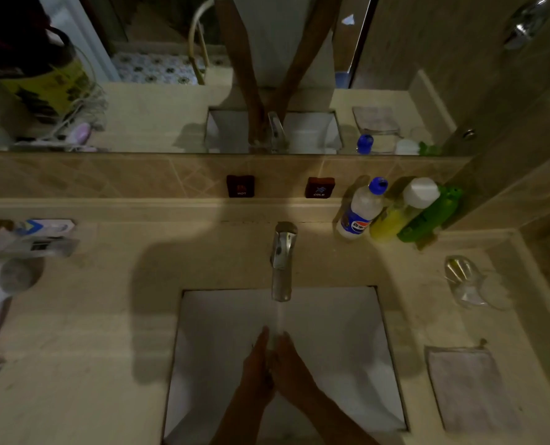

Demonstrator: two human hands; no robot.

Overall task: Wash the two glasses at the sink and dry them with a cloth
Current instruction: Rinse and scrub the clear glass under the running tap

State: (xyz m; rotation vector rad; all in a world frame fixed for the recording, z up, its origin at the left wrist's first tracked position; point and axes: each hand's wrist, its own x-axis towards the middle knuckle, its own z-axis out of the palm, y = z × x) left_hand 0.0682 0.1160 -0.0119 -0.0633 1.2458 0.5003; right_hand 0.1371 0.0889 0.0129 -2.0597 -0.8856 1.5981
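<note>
I have both hands, left hand (pixel 257 370) and right hand (pixel 291 367), pressed palm to palm with straight fingers under the tap (pixel 282 261), holding nothing; the glasses (pixel 469 282) wait at the counter's right edge, cloth (pixel 469 387) nearer me, so reaching for a glass likely comes next.

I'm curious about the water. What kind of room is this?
Probably a bathroom: a tap runs into a white sink set in a tiled counter, a wide mirror hangs above it, and bottles stand beside it.
</note>
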